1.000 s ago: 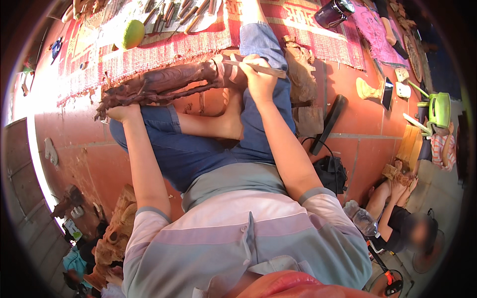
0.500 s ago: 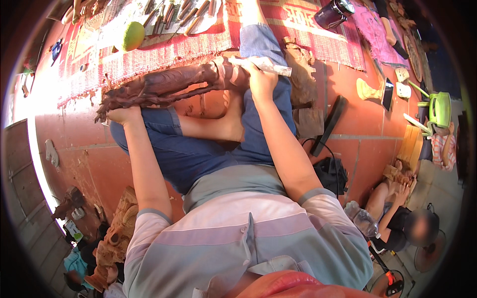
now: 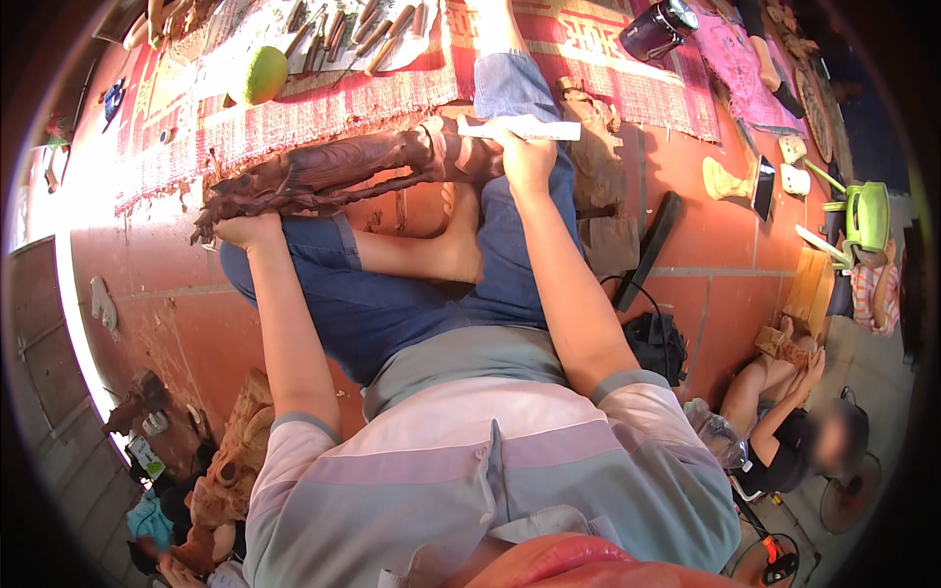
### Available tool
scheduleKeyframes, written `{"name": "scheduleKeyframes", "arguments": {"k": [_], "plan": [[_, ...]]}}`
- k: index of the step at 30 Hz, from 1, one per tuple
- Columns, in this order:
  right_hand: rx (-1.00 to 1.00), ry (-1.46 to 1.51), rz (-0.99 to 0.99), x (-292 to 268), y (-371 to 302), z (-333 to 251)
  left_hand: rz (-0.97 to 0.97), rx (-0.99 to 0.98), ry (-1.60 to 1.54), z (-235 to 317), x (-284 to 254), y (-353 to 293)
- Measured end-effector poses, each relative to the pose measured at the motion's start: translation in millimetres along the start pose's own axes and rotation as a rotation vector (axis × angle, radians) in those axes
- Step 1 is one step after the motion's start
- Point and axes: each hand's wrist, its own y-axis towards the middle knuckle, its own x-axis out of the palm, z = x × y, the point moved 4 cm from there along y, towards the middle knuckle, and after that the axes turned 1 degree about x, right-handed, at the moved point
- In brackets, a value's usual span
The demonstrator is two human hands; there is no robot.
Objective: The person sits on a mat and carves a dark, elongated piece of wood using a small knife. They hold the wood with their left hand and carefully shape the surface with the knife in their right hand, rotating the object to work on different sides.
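Observation:
A long dark reddish-brown wood carving [image 3: 343, 169] lies across my bent legs, its rough, branching end to the left. That end rests in my left hand [image 3: 248, 230], whose fingers curl beneath it and are mostly hidden. At the smoother right end, my right hand [image 3: 529, 162] is closed round a whitish flat strip [image 3: 551, 130], like folded paper or cloth, and presses it on the wood. The strip's far end sticks out past my knuckles. My right fingertips are partly out of sight.
Beyond the carving, a red woven mat [image 3: 392, 96] bears several chisels [image 3: 372, 37], a green round fruit [image 3: 261, 75] and a dark flask [image 3: 659, 27]. Right of my leg lie a pale wood carving [image 3: 591, 147] and a black bar [image 3: 649, 250]. Another person [image 3: 784, 421] sits at the lower right.
My right hand and the whitish strip have shifted slightly to the right along the carving. The carving has moved a little rightward too, with my left hand still at its end.

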Motion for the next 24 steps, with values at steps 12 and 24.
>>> {"name": "scheduleKeyframes", "arguments": {"k": [12, 24], "plan": [[-0.118, -0.199, 0.083, 10, 7, -1, -0.052, -0.028, 0.031, 4, -1, 6], [-0.186, -0.297, 0.082, 3, 11, -1, 0.016, 0.006, 0.013, 3, 7, -8]]}}
